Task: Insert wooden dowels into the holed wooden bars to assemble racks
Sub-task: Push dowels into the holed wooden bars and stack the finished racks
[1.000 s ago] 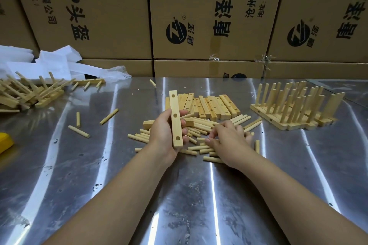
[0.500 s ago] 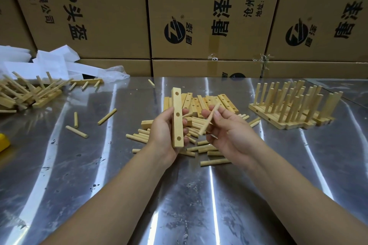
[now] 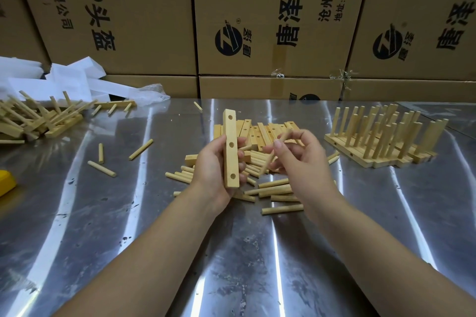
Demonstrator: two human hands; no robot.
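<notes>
Left hand (image 3: pixel 215 166): wraps round the holed bar (image 3: pixel 231 152), upright toward 12 o'clock, holes empty.
Right hand (image 3: pixel 302 162): pinches one dowel (image 3: pixel 268 163) at 3 o'clock of the bar, slanted, apart from it.
Risk: entering askew, the dowel may jam or slip from the fingertips.

At nine o'clock a yellow object (image 3: pixel 6 183) is cut off by the left edge, and its kind cannot be told. The heap of racks (image 3: pixel 38 123) at ten o'clock is clipped by the same edge. The cardboard boxes (image 3: pixel 144 20) at twelve o'clock are cut by the top edge, so their print is only partly seen. The dowel (image 3: pixel 268 163) pinched in the right hand (image 3: pixel 301 159) is blurred; perhaps a second is held with it. The loose dowels (image 3: pixel 275 189) and stacked bars (image 3: pixel 262 131) at centre are partly hidden behind both hands, and the back of the holed bar (image 3: pixel 231 149) is covered by the left hand (image 3: pixel 211 170)
</notes>
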